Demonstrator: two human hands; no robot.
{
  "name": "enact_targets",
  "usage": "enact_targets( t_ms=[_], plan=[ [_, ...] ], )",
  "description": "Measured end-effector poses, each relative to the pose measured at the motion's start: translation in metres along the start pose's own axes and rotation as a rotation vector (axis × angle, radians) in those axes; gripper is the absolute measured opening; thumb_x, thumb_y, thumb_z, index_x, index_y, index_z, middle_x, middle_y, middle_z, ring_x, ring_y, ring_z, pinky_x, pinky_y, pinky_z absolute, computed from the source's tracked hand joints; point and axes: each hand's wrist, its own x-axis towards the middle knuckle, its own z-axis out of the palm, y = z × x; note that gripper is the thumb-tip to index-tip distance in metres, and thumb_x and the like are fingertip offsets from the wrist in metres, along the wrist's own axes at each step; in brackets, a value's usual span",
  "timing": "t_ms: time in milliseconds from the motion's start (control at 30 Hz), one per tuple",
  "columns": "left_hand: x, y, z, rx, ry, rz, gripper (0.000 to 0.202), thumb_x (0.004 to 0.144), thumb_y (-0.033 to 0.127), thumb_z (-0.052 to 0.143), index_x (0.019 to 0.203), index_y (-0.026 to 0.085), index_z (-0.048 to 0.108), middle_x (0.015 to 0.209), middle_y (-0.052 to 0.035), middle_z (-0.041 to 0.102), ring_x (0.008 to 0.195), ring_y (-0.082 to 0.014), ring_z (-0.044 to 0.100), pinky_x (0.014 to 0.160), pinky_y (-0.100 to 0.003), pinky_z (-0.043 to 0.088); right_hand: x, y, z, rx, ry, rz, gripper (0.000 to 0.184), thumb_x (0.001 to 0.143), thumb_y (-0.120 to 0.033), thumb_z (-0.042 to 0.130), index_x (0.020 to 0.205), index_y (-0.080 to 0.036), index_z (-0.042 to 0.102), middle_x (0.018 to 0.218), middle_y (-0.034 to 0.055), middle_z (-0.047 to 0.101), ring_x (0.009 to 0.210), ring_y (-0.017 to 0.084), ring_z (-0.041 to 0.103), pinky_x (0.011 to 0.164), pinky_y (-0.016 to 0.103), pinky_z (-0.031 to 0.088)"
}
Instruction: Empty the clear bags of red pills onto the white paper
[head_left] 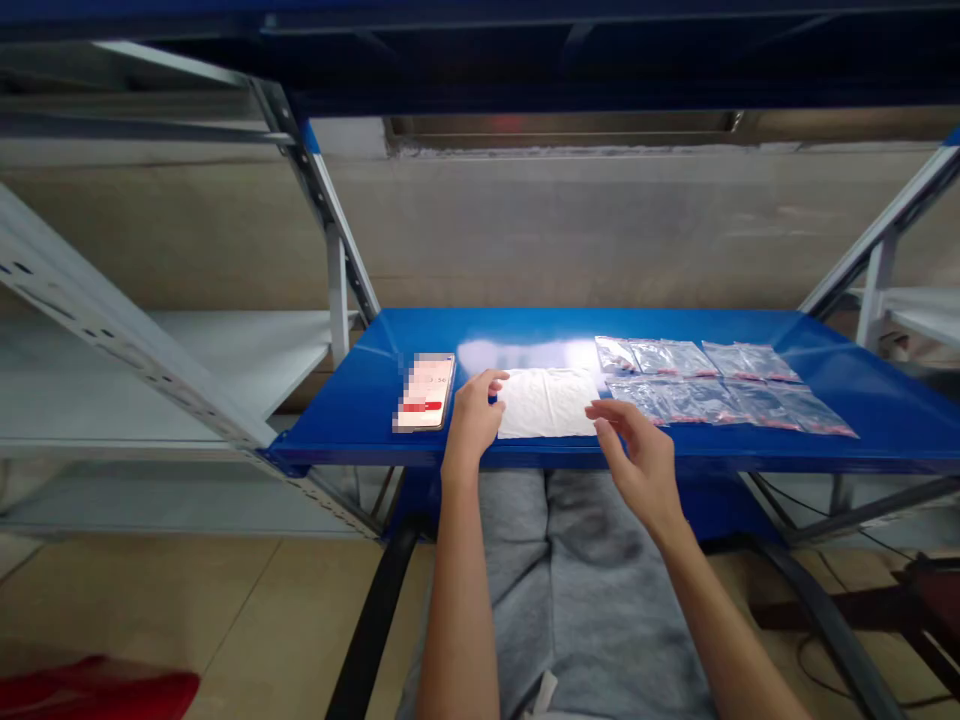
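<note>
A white cloth (549,404), flat and lightly creased, lies on the blue shelf board (517,322) in front of me. Beside its left edge is my left hand (474,412), fingers loosely bent and thumb apart from them, with nothing visible in its grasp. My right hand (642,455) hovers by the cloth's right front corner, fingers extended and the thumb apart, holding nothing. Whether either hand touches the cloth is hard to tell. To the right, several clear plastic zip bags (701,400) with red strips lie in two overlapping rows.
Left of the cloth lies a phone (426,392) with a lit, partly blurred screen. Grey metal uprights (135,320) frame the board at the sides, and another blue shelf (480,60) hangs overhead. Black chair arms (375,620) flank my legs.
</note>
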Motion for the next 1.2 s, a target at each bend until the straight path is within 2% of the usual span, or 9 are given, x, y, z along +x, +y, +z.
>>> enact_targets(
  t_ms=[100, 233, 400, 533, 700, 867, 1000, 1200],
  plan=[
    [-0.001, -0.003, 0.002, 0.027, 0.009, 0.031, 0.045, 0.079, 0.0, 0.059, 0.117, 0.021, 0.072, 0.104, -0.0083, 0.073, 0.097, -0.0219, 0.069, 0.09, -0.036, 0.056, 0.014, 0.015, 0.004, -0.021, -0.028, 0.016, 0.028, 0.099, -0.047, 0.061, 0.11, -0.023, 0.071, 0.102, 0.0098, 0.079, 0.096, 0.027, 0.075, 0.088, 0.042, 0.059],
    [-0.001, 0.0, 0.0, 0.04, 0.016, 0.032, 0.041, 0.082, 0.002, 0.056, 0.115, 0.021, 0.072, 0.1, -0.0074, 0.073, 0.093, -0.0209, 0.069, 0.088, -0.034, 0.055, 0.016, 0.02, 0.007, 0.1, -0.065, 0.102, 0.031, 0.097, -0.051, 0.063, 0.102, -0.023, 0.072, 0.089, 0.0073, 0.078, 0.083, 0.025, 0.075, 0.078, 0.04, 0.061],
    [-0.001, 0.011, -0.005, 0.039, 0.016, 0.046, 0.029, 0.09, 0.012, 0.058, 0.113, 0.021, 0.073, 0.099, -0.0072, 0.073, 0.087, -0.0204, 0.069, 0.087, -0.034, 0.054, 0.015, 0.024, 0.006, 0.264, -0.011, 0.175, 0.031, 0.095, -0.052, 0.066, 0.092, -0.022, 0.073, 0.08, 0.0057, 0.076, 0.075, 0.023, 0.072, 0.073, 0.039, 0.06],
    [-0.001, 0.013, -0.005, 0.024, 0.028, 0.048, 0.028, 0.091, 0.013, 0.057, 0.112, 0.022, 0.073, 0.096, -0.0058, 0.072, 0.087, -0.0204, 0.069, 0.087, -0.033, 0.054, 0.017, 0.023, 0.005, 0.256, 0.013, 0.167, 0.031, 0.093, -0.053, 0.067, 0.091, -0.023, 0.073, 0.079, 0.0053, 0.075, 0.074, 0.023, 0.07, 0.073, 0.039, 0.059],
    [-0.002, 0.005, 0.0, 0.107, -0.049, 0.129, 0.042, 0.085, 0.002, 0.052, 0.115, 0.022, 0.072, 0.107, -0.0078, 0.068, 0.092, -0.0208, 0.066, 0.091, -0.034, 0.053, 0.014, 0.023, 0.009, 0.18, 0.104, 0.15, 0.031, 0.095, -0.052, 0.064, 0.093, -0.022, 0.072, 0.083, 0.0065, 0.076, 0.081, 0.024, 0.072, 0.08, 0.04, 0.058],
    [-0.004, 0.002, 0.003, 0.159, -0.092, 0.154, 0.047, 0.086, -0.002, 0.049, 0.119, 0.022, 0.072, 0.112, -0.0093, 0.066, 0.101, -0.0235, 0.065, 0.101, -0.039, 0.05, 0.013, 0.021, 0.015, 0.131, 0.198, 0.153, 0.03, 0.096, -0.049, 0.061, 0.093, -0.021, 0.072, 0.089, 0.0089, 0.078, 0.088, 0.027, 0.074, 0.085, 0.042, 0.057],
    [-0.005, 0.002, 0.003, 0.195, -0.074, 0.137, 0.043, 0.087, 0.0, 0.052, 0.115, 0.024, 0.073, 0.111, -0.0089, 0.063, 0.104, -0.0245, 0.063, 0.102, -0.04, 0.049, 0.013, 0.018, 0.015, 0.123, 0.192, 0.139, 0.03, 0.095, -0.048, 0.061, 0.094, -0.022, 0.074, 0.102, 0.0114, 0.079, 0.102, 0.03, 0.074, 0.092, 0.045, 0.057],
    [-0.008, 0.003, 0.0, 0.253, -0.043, 0.133, 0.045, 0.087, -0.004, 0.046, 0.11, 0.023, 0.074, 0.109, -0.0097, 0.061, 0.1, -0.0254, 0.062, 0.098, -0.04, 0.049, 0.017, 0.025, 0.011, 0.245, 0.111, 0.176, 0.029, 0.091, -0.05, 0.068, 0.098, -0.023, 0.074, 0.117, 0.0121, 0.078, 0.118, 0.032, 0.071, 0.107, 0.05, 0.053]
  ],
)
